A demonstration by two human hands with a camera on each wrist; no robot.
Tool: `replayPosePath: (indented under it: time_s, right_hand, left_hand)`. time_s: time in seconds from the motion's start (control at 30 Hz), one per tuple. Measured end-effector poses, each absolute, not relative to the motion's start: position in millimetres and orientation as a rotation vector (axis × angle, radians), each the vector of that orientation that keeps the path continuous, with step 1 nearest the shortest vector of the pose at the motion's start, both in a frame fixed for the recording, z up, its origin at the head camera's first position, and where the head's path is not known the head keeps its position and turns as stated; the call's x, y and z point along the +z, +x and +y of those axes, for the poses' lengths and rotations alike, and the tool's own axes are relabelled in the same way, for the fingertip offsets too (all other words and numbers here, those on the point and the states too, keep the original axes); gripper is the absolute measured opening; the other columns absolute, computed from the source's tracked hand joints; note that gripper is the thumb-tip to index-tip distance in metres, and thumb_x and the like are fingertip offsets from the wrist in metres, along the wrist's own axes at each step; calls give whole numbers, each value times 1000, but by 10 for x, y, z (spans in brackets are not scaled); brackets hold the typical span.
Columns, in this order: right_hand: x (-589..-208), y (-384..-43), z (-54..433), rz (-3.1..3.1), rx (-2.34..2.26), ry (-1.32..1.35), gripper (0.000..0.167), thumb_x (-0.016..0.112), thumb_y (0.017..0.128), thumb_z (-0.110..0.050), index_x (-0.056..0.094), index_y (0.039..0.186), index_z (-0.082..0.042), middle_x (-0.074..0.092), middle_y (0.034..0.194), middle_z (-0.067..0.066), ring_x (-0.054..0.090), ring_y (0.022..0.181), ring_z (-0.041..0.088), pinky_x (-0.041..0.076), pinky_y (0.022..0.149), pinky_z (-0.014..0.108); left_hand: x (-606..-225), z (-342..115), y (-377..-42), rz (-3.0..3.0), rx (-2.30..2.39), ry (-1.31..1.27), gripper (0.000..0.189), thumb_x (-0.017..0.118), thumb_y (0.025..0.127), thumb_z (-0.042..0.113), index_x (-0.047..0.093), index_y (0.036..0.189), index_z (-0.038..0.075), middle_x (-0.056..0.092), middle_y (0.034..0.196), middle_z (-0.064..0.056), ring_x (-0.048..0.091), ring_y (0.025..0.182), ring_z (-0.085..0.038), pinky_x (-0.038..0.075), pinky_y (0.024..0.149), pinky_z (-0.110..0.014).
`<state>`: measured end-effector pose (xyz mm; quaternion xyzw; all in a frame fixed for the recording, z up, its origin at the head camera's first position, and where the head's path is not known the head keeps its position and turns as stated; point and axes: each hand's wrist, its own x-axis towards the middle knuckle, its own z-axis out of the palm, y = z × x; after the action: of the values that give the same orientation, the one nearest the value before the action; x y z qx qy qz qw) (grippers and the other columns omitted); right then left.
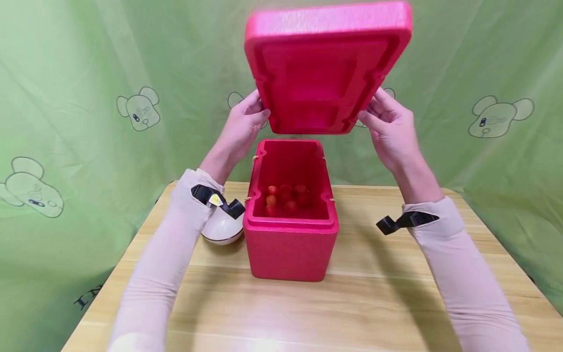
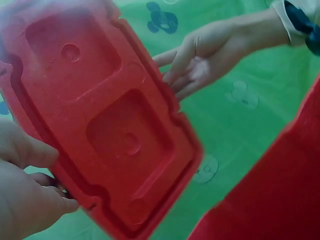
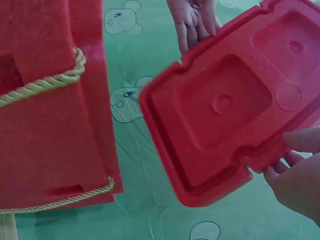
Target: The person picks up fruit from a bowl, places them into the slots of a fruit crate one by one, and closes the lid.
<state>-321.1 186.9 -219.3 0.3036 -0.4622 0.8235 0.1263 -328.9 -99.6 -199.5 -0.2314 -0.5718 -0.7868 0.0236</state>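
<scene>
Both hands hold a red foam lid [image 1: 321, 78] up in the air above and behind a red foam box [image 1: 290, 252]. The left hand [image 1: 246, 122] grips the lid's left edge, thumb on the near side. On the opposite edge, the right hand [image 1: 391, 127] pinches the lid between thumb and fingers. The lid is tilted, so its recessed underside faces the head camera; two square hollows show in the left wrist view. Inside the uncovered box lie several small red-orange fruits [image 1: 290, 206] that look like cherry tomatoes.
A white bowl [image 1: 222, 227] with a dark rim stands left of the box, partly behind the left wrist strap. Yellow rope [image 3: 45, 86] runs along the box's side. The wooden table [image 1: 281, 313] is backed by a green curtain [image 1: 79, 98] with bear-head prints.
</scene>
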Motion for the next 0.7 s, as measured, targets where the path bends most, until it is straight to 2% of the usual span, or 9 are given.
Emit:
replayPosePath:
  time_s: [0.07, 0.17, 0.2, 0.27, 0.4, 0.47, 0.53, 0.63, 0.7]
  right_hand:
    - [-2208, -3203, 1834, -1349, 2368, 854, 52, 55, 91, 20, 60, 139, 0, 71, 123, 14, 66, 113, 23, 52, 94, 26]
    - [-2225, -3188, 1785, -1384, 2303, 787, 49, 58, 92, 16, 62, 138, -2, 68, 132, 10, 59, 127, 21, 47, 102, 26]
    - [-2229, -3176, 1769, -1407, 2281, 753, 48, 59, 93, 14, 63, 137, -4, 66, 135, 8, 57, 131, 20, 46, 104, 25]
    - [-2238, -3153, 1739, -1452, 2245, 694, 48, 61, 93, 11, 64, 137, -8, 63, 140, 6, 54, 134, 20, 45, 106, 24]
    - [-2251, -3099, 1676, -1527, 2176, 603, 47, 63, 93, 7, 66, 136, -13, 63, 136, 4, 60, 122, 19, 48, 101, 24]
    - [-2247, -3076, 1649, -1525, 2183, 588, 44, 61, 95, 6, 67, 135, -12, 65, 131, 4, 62, 115, 18, 48, 102, 26]
    - [-2234, -3047, 1630, -1504, 2242, 593, 41, 57, 97, 6, 67, 134, -10, 68, 128, 5, 62, 116, 18, 44, 109, 28]
    - [-2207, -3003, 1613, -1437, 2400, 594, 34, 52, 100, 4, 70, 128, -4, 70, 123, 7, 62, 118, 18, 39, 115, 31]
    - [-2191, -2975, 1609, -1364, 2517, 569, 29, 55, 101, 0, 71, 125, -1, 69, 126, 9, 63, 116, 18, 42, 113, 28]
  left_hand:
    - [-2016, -980, -3275, -1683, -2517, -729, 58, 34, 102, -8, 33, 159, 6, 40, 161, -13, 41, 147, -20, 30, 123, -31]
    - [-2050, -950, -3256, -1586, -2596, -739, 57, 26, 103, 1, 26, 160, 5, 34, 165, -7, 28, 155, -18, 21, 126, -28]
    - [-2063, -940, -3252, -1564, -2611, -737, 56, 24, 104, 5, 28, 160, 5, 35, 164, -6, 27, 155, -17, 20, 126, -28]
    - [-2085, -920, -3243, -1514, -2626, -724, 50, 22, 104, 11, 42, 149, 2, 43, 156, -7, 30, 153, -16, 18, 126, -28]
    - [-2128, -902, -3230, -1520, -2611, -725, 43, 18, 102, 27, 54, 121, 14, 49, 142, -2, 36, 147, -12, 12, 126, -34]
    - [-2144, -900, -3232, -1541, -2591, -749, 48, 13, 103, 37, 53, 121, 18, 47, 146, 0, 32, 148, -11, 7, 127, -39]
    - [-2164, -904, -3234, -1576, -2565, -758, 55, 9, 104, 47, 53, 126, 22, 45, 150, 1, 26, 151, -8, 2, 128, -42]
    - [-2179, -911, -3243, -1568, -2491, -770, 59, 6, 106, 52, 55, 120, 23, 51, 143, 4, 24, 153, -7, 5, 128, -39]
    - [-2181, -915, -3238, -1515, -2478, -730, 48, 14, 110, 41, 57, 107, 20, 62, 121, 4, 37, 145, -8, 18, 124, -30]
